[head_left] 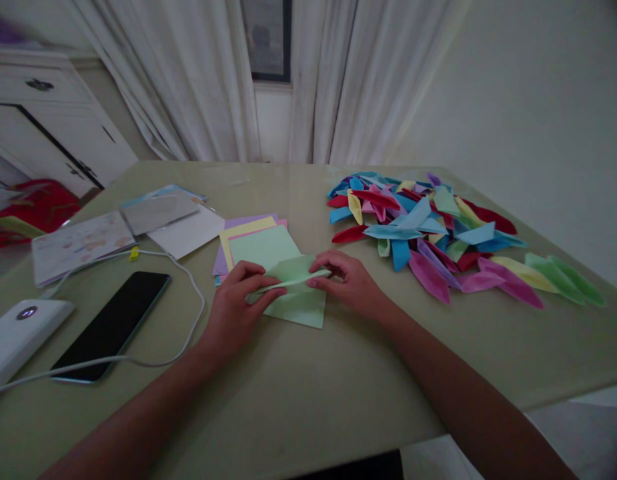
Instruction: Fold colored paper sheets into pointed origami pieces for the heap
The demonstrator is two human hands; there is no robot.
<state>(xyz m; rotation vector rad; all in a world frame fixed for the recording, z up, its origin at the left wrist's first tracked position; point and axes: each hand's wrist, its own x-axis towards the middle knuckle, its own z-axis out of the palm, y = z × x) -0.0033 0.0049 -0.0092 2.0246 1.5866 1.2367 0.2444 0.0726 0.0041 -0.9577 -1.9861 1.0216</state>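
Note:
A folded piece of light green paper (294,271) is held between my two hands, a little above the table. My left hand (242,299) pinches its left end between thumb and fingers. At its right end, my right hand (345,279) grips it the same way. Underneath lies a flat light green sheet (303,308), partly covered by my hands and the folded piece. Just behind, a stack of square paper (258,241) has green on top, with yellow, pink, purple and blue edges showing.
Many folded colored paper pieces (408,223) are heaped at the right. To the left lie a black phone (115,323), a white power bank (25,333) and a white cable (195,287) looping toward the stack. Cards and plastic sleeves (83,243) lie at the back left.

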